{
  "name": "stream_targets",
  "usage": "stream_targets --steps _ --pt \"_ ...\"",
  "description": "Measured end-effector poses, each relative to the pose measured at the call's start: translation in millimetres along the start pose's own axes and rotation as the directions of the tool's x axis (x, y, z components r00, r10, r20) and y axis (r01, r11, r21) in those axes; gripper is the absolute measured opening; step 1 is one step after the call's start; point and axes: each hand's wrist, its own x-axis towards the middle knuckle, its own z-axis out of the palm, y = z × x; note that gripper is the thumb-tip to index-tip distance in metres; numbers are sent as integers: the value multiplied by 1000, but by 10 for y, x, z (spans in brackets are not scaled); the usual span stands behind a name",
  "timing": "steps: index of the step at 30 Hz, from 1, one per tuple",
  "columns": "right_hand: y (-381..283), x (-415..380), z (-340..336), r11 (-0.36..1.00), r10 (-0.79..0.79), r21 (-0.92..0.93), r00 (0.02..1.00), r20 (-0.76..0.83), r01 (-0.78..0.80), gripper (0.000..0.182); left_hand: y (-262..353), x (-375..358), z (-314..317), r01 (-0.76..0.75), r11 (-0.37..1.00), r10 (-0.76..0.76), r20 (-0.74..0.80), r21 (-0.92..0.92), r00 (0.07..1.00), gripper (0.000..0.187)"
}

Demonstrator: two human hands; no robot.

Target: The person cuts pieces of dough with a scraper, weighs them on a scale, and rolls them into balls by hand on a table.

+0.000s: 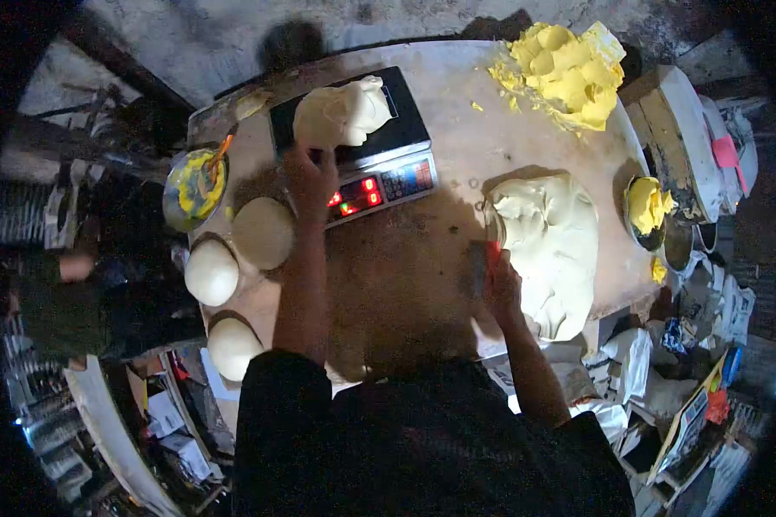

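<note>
A torn piece of dough (341,114) lies on the black platform of a digital scale (409,129) with a lit red display. At its near edge, my left hand (310,179) has its fingers bent against the dough; the fingertips are partly hidden. My right hand (503,289) is closed around the red handle of a dough scraper (479,271), whose dark blade points down beside a large slab of dough (560,250). Left of my left forearm sit three rounded dough balls, the nearest to it being a shaded ball (263,233).
A heap of yellow fat (565,73) covers the table's far right corner. More of it fills a small bowl (645,211) at the right edge. On the left edge stands a bowl (181,207) with yellow smears and an orange-handled brush (220,155). Another person (82,293) is at the far left.
</note>
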Motion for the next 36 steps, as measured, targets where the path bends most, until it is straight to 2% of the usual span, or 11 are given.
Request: stream_targets --steps 6,12,17,18,20,23,27,29,31,34,36 --pt "211 -485 -457 984 60 177 967 -246 -16 34 197 -2814 1256 74 981 65 666 -179 743 31" --pt "607 -842 -1340 964 111 265 936 -334 -20 36 1663 -3681 1242 143 980 -2 714 -138 700 30" --pt "957 -1149 -1388 944 309 187 925 -222 -271 33 1253 -3323 696 242 945 27 787 -222 616 34" --pt "926 -1162 -1297 910 291 340 949 -121 -236 35 1091 -3419 730 290 910 36 754 -295 656 35" --pt "1171 -1191 -762 993 -110 39 988 -111 115 42 659 -3758 861 375 816 39 690 -439 723 37" --pt "639 -1013 -499 996 -62 66 997 44 59 44 647 -3583 868 295 923 8 777 -248 629 31" --pt "253 -701 -410 998 -57 40 990 131 53 46 585 -2686 556 -148 929 272 354 -340 895 21" --pt "305 -514 -291 952 -269 -153 963 -11 264 52 235 -1882 406 -15 878 116 182 -479 976 24" --pt "230 -368 -263 981 -48 184 996 -75 61 50 17 -992 69 5 901 -23 -37 -433 999 25" --pt "-255 65 -51 997 40 77 989 -141 -30 50 150 -81 -492 62 987 -50 83 -145 995 21" --pt "-429 410 384 958 -164 201 964 -211 207 46 154 183 -318 -26 999 22 122 26 992 23"
